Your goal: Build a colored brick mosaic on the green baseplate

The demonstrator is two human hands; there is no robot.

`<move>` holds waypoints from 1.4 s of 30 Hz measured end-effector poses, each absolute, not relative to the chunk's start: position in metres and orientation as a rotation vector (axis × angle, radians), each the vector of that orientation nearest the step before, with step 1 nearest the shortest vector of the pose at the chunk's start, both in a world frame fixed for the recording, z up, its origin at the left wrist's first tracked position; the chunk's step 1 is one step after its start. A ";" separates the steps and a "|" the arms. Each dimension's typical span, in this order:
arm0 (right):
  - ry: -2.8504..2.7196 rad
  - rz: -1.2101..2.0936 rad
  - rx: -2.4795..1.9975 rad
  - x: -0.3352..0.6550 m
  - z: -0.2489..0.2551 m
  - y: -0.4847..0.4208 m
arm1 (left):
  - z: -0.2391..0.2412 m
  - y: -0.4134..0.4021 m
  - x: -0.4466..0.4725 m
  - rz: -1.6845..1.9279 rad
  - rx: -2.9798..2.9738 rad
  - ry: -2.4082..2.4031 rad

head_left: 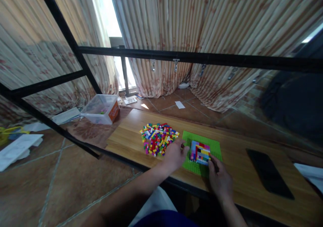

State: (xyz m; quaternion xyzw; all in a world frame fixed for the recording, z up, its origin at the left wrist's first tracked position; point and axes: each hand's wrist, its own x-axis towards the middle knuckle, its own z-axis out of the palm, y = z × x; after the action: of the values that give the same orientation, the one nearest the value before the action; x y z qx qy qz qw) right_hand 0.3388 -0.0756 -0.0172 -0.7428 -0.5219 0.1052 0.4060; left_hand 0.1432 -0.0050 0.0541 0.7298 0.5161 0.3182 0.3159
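Lying flat on the green baseplate (214, 148), the brick block (200, 152) runs lengthwise away from the person; left hand (175, 154) and right hand (220, 180) curl beside it, grip unclear.

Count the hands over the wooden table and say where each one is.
2. The left hand lies between the pile of loose bricks and the green baseplate; the right hand is at the baseplate's near edge. No others show.

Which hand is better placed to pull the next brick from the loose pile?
Left, probably. The left hand lies beside the brick pile; the right hand sits at the near right corner of the brick build on the green baseplate, farther from the pile.
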 end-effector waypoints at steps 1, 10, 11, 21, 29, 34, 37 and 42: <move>-1.318 0.267 -1.878 0.339 -0.018 -0.076 | 0.058 0.000 0.129 0.886 1.950 1.391; -1.301 0.344 -1.978 0.347 -0.019 -0.076 | 0.045 0.072 -0.037 0.883 1.856 2.117; -1.297 0.357 -1.992 0.348 -0.019 -0.076 | 0.041 0.076 -0.048 0.864 1.869 2.137; -1.302 0.460 -2.042 0.360 -0.018 -0.074 | 0.011 0.126 -0.058 0.779 2.118 2.055; -1.523 0.369 -2.180 0.376 0.011 -0.053 | -0.001 0.139 -0.051 0.725 2.231 2.013; -1.724 0.214 -1.871 0.291 0.054 -0.006 | -0.005 0.138 -0.052 0.694 2.237 2.022; -1.902 0.480 -1.556 0.210 0.063 0.025 | -0.004 0.138 -0.052 0.694 2.234 2.029; -2.182 0.488 -1.442 0.132 0.053 0.064 | -0.001 0.137 -0.051 0.703 2.247 2.032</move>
State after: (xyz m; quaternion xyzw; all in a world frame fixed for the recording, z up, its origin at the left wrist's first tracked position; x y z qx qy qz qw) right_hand 0.1324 0.0639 0.0530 -0.5264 -0.7964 0.1782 0.2383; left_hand -0.0513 0.1373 -0.0013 0.7225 0.6533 0.2259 0.0160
